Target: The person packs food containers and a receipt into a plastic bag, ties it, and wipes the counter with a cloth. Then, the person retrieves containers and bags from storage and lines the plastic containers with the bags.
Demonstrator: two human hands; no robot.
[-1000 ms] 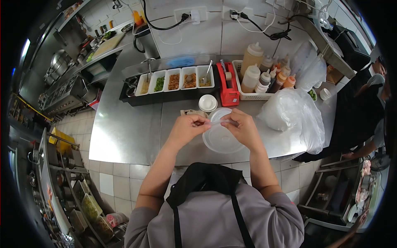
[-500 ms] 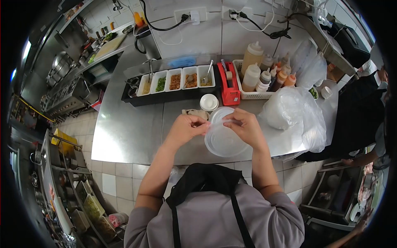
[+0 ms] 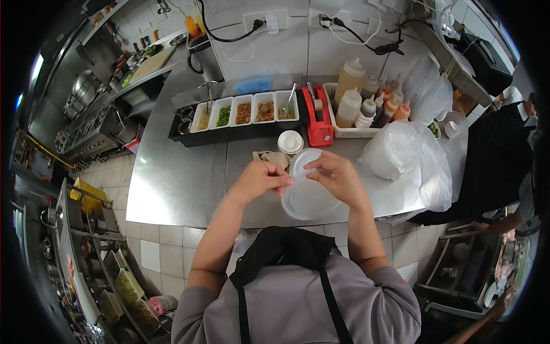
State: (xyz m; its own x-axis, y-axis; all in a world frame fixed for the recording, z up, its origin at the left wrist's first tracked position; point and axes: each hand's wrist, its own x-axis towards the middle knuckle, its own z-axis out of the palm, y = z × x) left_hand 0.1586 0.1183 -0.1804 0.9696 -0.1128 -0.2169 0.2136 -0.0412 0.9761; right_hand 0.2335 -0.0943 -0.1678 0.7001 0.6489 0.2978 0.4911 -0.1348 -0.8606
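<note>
My left hand (image 3: 264, 179) is closed in a pinch over the steel counter, at the left edge of a clear round plastic lid or container (image 3: 309, 202). What sits between its fingertips is too small to make out. Across from it, my right hand (image 3: 331, 174) pinches something thin and see-through above a second clear round piece (image 3: 303, 162). The fingertips of both hands are a small distance apart. Just behind my hands are a stack of small white bowls (image 3: 290, 141) and a crumpled beige item (image 3: 271, 159).
A black rack (image 3: 229, 136) holds white trays of chopped food. Beside it are a red tape dispenser (image 3: 318, 123) and a basket (image 3: 350, 132) of squeeze bottles. Plastic bags (image 3: 395, 152) lie at the right. A person in a black apron (image 3: 487, 155) is at the far right.
My right hand has shifted slightly left and its fingers have changed position. My left hand has moved slightly right. The lower round plastic piece has slid slightly toward me.
</note>
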